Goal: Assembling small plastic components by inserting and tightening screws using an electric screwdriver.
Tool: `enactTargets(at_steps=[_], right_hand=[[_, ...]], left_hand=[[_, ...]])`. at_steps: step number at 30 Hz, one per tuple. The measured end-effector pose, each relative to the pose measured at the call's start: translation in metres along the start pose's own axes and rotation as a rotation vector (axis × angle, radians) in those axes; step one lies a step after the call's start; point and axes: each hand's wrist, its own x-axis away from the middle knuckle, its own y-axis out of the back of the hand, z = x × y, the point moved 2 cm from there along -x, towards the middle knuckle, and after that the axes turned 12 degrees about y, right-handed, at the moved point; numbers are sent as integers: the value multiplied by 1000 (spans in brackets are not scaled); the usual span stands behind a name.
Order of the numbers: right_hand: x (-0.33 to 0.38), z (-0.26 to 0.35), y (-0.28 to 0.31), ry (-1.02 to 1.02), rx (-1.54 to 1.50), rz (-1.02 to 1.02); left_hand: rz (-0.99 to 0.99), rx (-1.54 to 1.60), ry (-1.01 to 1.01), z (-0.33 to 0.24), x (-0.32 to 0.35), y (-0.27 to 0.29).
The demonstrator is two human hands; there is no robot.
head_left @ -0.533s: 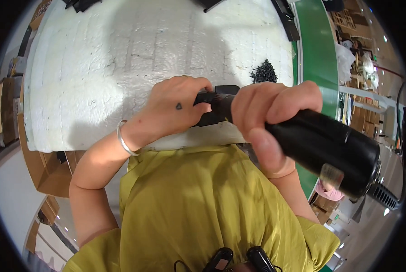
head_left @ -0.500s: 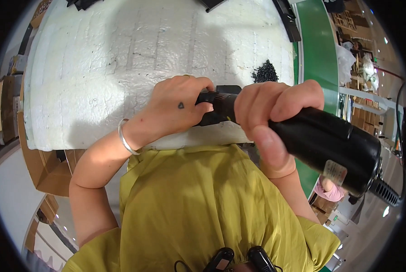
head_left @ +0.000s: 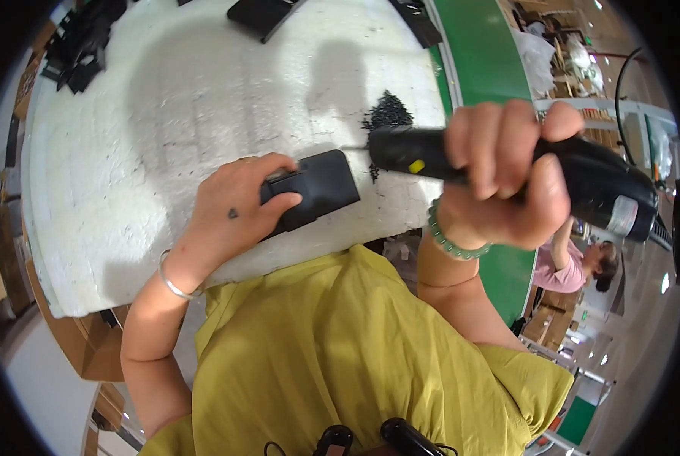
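My right hand is wrapped round a black electric screwdriver, somewhat smeared by motion. Its thin bit points left, over the edge of a pile of small black screws. In my left hand is a flat black plastic part with rounded corners, pinched between thumb and fingers close to the table's near edge. The tip of the bit stands apart from this part, just beyond its right end. A few screws trail from the pile toward me, partly behind the tool.
The table has a white, wrinkled covering. A heap of black parts lies far left, with another black part at the far middle. A green surface runs along the right. A cardboard box stands lower left; a person in pink is beyond.
My right hand has lifted the screwdriver off the black part and drawn it right, to the screws. My left hand still holds the part, now more in sight. The whole view has shifted.
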Motion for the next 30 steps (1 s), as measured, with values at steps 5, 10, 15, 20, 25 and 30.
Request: enactTargets(at_steps=[5,10,15,20,25,30], right_hand=[[10,2,52,84,303,-264],[37,-6,71,-7,308,-421],[45,-10,75,-77,424,-474],[51,-13,81,-73,406,-478],[47,3,78,8,310,-430],[56,-11,88,16,257,-479]], left_hand=[[-61,-162,50,-10,-8,16],[-244,-203,-133,-37,-12,19],[-142,-172,-199,-51,-19,4],[-84,-215,-315,-60,-35,-16],[-41,-259,-415,-65,-59,-39],[-1,-292,-446,-68,-70,-51]])
